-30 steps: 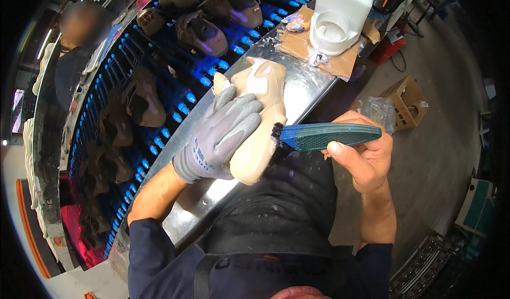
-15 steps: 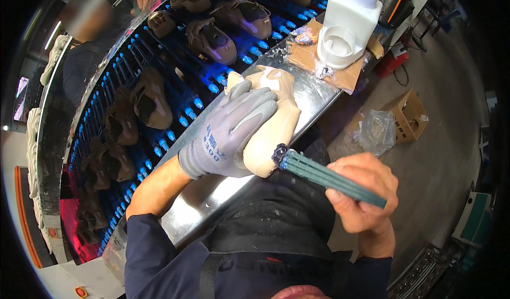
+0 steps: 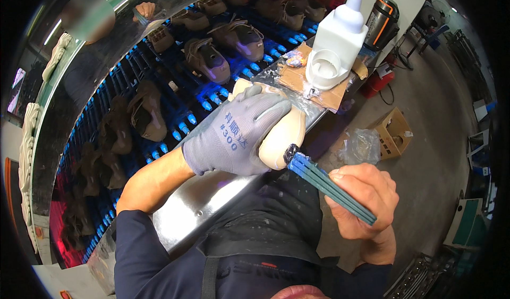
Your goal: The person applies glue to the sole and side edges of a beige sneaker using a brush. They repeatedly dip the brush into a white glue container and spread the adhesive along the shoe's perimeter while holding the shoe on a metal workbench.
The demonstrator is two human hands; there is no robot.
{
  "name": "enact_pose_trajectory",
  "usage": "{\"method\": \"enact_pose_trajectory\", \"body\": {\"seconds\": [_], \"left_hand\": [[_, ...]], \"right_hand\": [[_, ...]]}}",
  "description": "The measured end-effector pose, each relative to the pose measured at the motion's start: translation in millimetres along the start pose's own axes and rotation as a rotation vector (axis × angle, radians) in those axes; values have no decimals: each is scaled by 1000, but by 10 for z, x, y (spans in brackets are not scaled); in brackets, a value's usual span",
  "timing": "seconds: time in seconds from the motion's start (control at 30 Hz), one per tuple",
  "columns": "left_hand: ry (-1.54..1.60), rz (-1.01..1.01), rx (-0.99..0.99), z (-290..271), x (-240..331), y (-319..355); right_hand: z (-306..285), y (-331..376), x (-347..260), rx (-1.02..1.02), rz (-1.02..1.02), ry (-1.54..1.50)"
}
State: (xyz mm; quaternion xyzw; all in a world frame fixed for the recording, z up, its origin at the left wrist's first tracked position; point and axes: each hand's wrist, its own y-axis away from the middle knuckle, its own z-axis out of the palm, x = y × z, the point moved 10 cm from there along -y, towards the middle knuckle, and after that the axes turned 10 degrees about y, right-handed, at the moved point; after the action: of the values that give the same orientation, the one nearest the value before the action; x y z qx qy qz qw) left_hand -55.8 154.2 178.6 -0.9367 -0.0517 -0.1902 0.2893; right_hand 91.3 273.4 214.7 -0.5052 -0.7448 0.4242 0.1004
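left hand (image 3: 234, 131) clasps shoe (image 3: 284, 138), right hand (image 3: 365, 199) pinches brush (image 3: 317, 178); white bottle (image 3: 338, 39), contents hidden.

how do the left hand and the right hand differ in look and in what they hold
The left hand wears a grey glove, while the right hand is bare. The left hand is wrapped over a beige shoe, while the right hand grips the green handle of a brush, whose dark bristles are at the shoe's edge. Both the left hand and the right hand reach in from dark sleeves.
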Motion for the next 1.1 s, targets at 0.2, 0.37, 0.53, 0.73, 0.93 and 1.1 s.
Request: {"method": "enact_pose_trajectory", "body": {"seconds": [0.2,0.37,0.53,0.73,0.93,1.1], "left_hand": [[22,64,-20,45,1,-143],[50,0,-125,116,-112,-287],[127,-11,-193,90,-148,-469],[179,-19,-254,85,-225,-598],[262,-115,-222,-34,-715,-641],[424,-316,-82,20,-1684,-40]], "right_hand": [[-42,-124,-54,-99,-119,50],[-52,-131,-139,-110,-302,175],[-73,-234,-174,-156,-366,285],[-122,-411,-135,-236,-361,317],[-6,-453,351,-278,-260,233],[246,21,1591,-123,584,-328]]}}
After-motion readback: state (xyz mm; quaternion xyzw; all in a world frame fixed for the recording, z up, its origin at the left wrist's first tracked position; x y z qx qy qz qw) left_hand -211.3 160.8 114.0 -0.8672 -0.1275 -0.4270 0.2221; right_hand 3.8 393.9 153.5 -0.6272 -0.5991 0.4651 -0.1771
